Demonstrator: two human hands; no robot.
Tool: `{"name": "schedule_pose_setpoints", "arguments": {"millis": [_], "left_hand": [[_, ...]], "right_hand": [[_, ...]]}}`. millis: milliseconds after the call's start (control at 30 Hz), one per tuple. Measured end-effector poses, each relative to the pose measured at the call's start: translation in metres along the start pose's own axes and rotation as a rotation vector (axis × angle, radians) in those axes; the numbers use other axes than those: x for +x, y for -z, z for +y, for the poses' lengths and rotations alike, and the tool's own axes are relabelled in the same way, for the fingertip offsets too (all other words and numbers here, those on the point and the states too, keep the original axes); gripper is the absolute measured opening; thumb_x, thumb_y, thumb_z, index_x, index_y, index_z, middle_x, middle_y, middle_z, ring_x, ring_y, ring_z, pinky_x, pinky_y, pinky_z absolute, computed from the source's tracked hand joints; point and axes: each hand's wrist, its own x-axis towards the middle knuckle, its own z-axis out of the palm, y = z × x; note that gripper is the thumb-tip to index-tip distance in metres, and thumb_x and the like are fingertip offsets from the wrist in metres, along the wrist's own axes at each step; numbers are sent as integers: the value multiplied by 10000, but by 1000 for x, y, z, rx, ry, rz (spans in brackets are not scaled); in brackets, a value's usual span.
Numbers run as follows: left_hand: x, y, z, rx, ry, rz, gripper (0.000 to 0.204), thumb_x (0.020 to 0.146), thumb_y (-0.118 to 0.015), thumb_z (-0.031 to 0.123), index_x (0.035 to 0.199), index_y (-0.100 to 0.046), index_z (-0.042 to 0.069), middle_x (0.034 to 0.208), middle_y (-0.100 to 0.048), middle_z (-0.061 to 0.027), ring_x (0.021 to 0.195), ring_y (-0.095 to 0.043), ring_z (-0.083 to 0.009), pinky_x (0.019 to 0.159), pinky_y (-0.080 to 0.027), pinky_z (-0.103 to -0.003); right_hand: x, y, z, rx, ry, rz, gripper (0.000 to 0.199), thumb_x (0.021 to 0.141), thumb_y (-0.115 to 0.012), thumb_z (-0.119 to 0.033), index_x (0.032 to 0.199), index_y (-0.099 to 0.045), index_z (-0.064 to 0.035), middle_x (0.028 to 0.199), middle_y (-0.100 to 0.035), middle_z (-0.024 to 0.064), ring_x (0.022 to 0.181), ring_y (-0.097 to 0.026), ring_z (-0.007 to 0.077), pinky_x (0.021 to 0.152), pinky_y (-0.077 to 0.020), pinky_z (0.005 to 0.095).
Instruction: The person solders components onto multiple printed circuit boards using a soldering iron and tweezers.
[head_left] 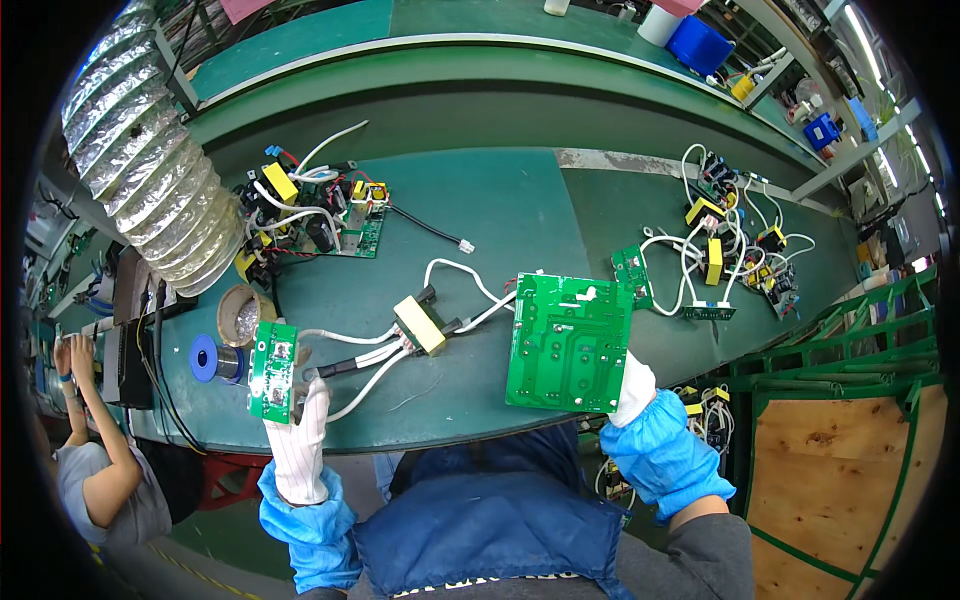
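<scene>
My left hand (pixel 300 440), in a white glove with a blue sleeve cover, grips the lower edge of a small green circuit board (pixel 271 372). My gloved right hand (pixel 634 388) holds a larger green circuit board (pixel 568 343) by its right edge, with its soldered side facing up; most of the fingers are behind it. Between the boards a yellow-wrapped transformer (pixel 420 325) lies on the table, with white and black leads running toward both boards. Close to the small board are a blue spool of solder wire (pixel 207 358) and a round tan container (pixel 244 314).
Wired board assemblies lie at the back left (pixel 315 210) and the right (pixel 735 235) of the green table (pixel 480 210). A silvery duct (pixel 150 160) hangs at the left. A shelf edge (pixel 480 65) crosses the back. Another person (pixel 110 480) works at far left.
</scene>
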Motion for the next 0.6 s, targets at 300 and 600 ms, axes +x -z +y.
{"name": "schedule_pose_setpoints", "arguments": {"millis": [300, 600], "left_hand": [[1, -2, 4, -26, -24, -14, 379, 885, -610, 73, 1254, -529, 50, 1130, -606, -60, 820, -547, -96, 738, -457, -270], [13, 25, -38, -144, -249, 124, 290, 908, -563, 59, 1189, -568, -9, 1058, -626, -87, 945, -595, -160, 876, -469, -323]], "right_hand": [[12, -18, 20, 602, 0, -64, 411, 985, -469, -267, 1332, -481, -48, 1195, -622, 101, 1036, -635, 204, 873, -526, 335], [44, 22, -33, 477, 23, -284, 389, 905, -600, -237, 1202, -607, 15, 1157, -650, 108, 1043, -632, 177, 895, -501, 296]]}}
